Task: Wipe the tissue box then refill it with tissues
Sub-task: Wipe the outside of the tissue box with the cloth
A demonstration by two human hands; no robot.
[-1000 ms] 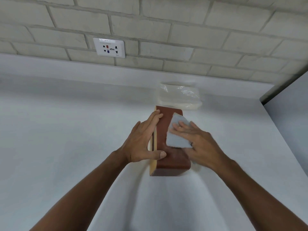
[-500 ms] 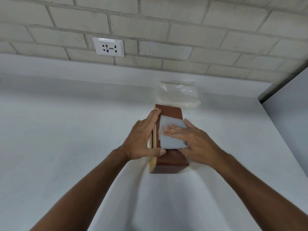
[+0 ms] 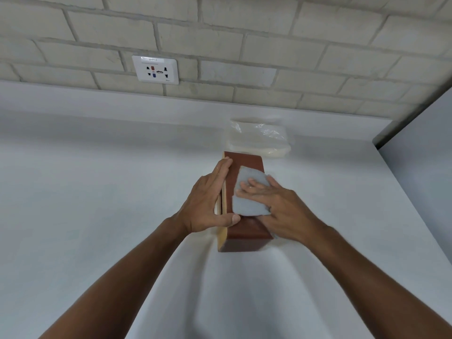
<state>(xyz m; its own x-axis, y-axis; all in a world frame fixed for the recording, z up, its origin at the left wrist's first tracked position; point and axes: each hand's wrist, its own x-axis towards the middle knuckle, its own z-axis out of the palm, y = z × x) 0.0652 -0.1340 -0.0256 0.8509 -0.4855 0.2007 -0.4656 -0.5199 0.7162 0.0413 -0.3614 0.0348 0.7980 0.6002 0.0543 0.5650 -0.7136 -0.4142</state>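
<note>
Left hand [image 3: 208, 204] flat, bracing the reddish-brown wooden tissue box [image 3: 245, 232]; right hand [image 3: 281, 209] flat on the pale grey cloth [image 3: 249, 176]: sweep evenly, lengthwise.

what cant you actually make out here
All in the head view:
- The tissue box: its left side and any opening are covered by the left hand.
- The box top under the cloth, which the right hand also covers; whether it is clean is unknown.
- The tissue pack: glare on the wrap, so the contents are unclear.
- The wall socket: label too small to read.
</note>
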